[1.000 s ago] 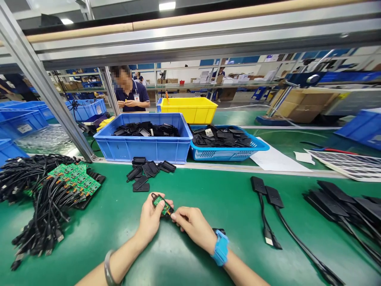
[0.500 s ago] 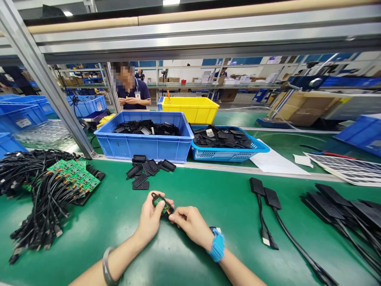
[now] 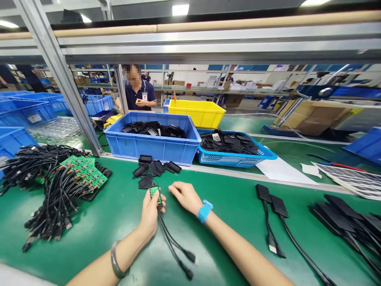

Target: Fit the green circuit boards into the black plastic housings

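Above the green bench, my left hand (image 3: pixel 150 214) grips a small green circuit board (image 3: pixel 154 192) seated in a black plastic case, thumb pressed on top. Two black cables (image 3: pixel 170 238) hang from its lower end toward me, with plugs at their tips. My right hand (image 3: pixel 186 196), a blue band at its wrist, is held apart from the case to its right. Its fingers are loosely bent, with nothing seen in them. Just beyond both hands lies a loose group of black plastic case halves (image 3: pixel 155 168).
A blue bin (image 3: pixel 151 149) and a blue basket (image 3: pixel 226 159) hold black case parts. To the left is a heap of cabled circuit boards (image 3: pixel 86 171). On the right lie black cased cables (image 3: pixel 342 210). A metal post (image 3: pixel 64 79) rises left; a co-worker (image 3: pixel 138 93) is across the bench.
My right hand has come away from the case and moved up. My left hand has turned the case more upright, and its cables now show hanging down. The view has shifted slightly left.
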Motion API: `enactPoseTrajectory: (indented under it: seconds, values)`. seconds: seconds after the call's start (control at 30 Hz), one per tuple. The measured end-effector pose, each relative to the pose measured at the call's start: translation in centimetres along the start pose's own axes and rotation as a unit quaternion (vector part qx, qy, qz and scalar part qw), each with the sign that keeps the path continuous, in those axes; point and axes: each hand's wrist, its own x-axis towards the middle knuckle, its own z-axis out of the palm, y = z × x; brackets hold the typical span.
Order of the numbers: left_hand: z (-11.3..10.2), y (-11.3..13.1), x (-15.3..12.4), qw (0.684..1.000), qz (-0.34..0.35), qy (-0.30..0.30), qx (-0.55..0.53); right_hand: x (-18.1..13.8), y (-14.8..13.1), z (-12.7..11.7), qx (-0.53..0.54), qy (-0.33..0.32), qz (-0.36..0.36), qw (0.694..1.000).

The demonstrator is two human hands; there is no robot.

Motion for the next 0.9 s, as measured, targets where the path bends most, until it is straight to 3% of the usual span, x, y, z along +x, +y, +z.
enactPoseTrajectory:
  seconds: [0.2,0.37,0.5,0.6,0.77,0.9]
  values:
    - [0.0,0.0,0.2,1.0,-0.016,-0.026,-0.003,6.2,-0.5,2.3,-0.057,0.044,-0.025,0.997]
    - [0.1,0.0,0.0,0.998,-0.035,-0.045,-0.016,6.9,-0.4,2.6,-0.003,0.092,-0.021,0.996]
    - [0.1,0.1,-0.2,0.995,-0.073,-0.063,-0.027,3.8,0.7,0.6,0.087,0.142,0.023,0.986]
    - [0.1,0.2,-0.5,0.992,-0.09,-0.087,-0.004,0.0,1.3,-0.8,0.177,0.136,0.059,0.973]
    - [0.4,0.6,-1.1,0.985,-0.096,-0.14,0.041,-5.7,1.0,-1.1,0.433,0.114,0.12,0.886]
    - [0.4,0.5,-1.2,0.982,-0.058,-0.157,0.086,-7.5,0.6,-0.2,0.397,0.073,0.11,0.908]
